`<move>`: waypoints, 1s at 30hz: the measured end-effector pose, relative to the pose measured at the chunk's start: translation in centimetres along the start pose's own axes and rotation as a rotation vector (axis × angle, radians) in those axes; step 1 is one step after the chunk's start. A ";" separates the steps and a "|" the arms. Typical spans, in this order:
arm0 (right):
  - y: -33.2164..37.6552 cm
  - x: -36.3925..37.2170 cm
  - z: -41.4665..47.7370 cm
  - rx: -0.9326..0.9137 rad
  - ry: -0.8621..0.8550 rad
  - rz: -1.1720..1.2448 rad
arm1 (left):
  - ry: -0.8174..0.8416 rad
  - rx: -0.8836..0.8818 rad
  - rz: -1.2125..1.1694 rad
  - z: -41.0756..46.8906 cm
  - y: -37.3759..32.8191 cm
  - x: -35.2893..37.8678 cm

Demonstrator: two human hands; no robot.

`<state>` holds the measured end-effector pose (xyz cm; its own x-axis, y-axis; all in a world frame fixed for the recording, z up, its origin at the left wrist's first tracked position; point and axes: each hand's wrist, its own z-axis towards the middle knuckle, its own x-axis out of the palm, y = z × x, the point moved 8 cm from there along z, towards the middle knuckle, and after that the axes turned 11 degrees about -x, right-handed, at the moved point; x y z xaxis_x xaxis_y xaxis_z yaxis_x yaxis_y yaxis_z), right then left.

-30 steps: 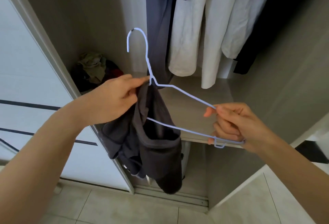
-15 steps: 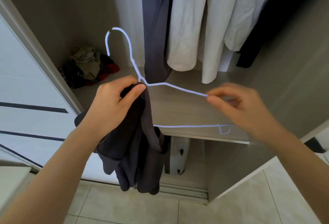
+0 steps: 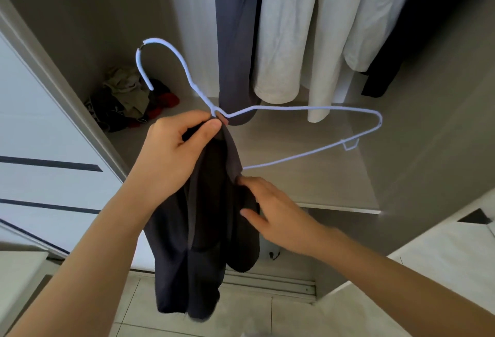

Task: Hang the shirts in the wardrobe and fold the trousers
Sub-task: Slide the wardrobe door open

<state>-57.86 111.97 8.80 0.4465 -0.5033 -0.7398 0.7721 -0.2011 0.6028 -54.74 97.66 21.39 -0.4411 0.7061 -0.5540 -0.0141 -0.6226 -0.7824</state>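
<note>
A pale blue wire hanger (image 3: 308,108) is held up in front of the open wardrobe, hook pointing up and left. My left hand (image 3: 176,146) pinches the hanger's neck together with the top of a dark grey shirt (image 3: 206,229), which hangs bunched below it. My right hand (image 3: 270,208) is lower, beside the shirt, its fingers reaching into the cloth's right edge; how they lie in the fabric is blurred. The hanger's right arm sticks out free to the right.
Inside the wardrobe hang a navy garment (image 3: 235,28), white garments (image 3: 302,28) and a black one (image 3: 401,42). A heap of crumpled clothes (image 3: 126,101) lies on the wardrobe shelf (image 3: 308,176) at the back left. A white sliding door (image 3: 40,149) stands at left; tiled floor below.
My right hand has let go of the hanger's right arm and dropped down to the shirt. My left hand keeps its hold on the hanger's neck and the shirt.
</note>
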 end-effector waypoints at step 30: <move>-7.2 -9.3 -2.9 -0.033 0.277 -0.543 | 0.126 0.208 0.327 0.8 4.3 -2.4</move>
<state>-66.30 120.54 10.45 0.0828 -0.0981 -0.9917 0.9339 -0.3396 0.1116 -54.46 92.97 19.60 -0.3394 0.4874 -0.8045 -0.0782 -0.8670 -0.4922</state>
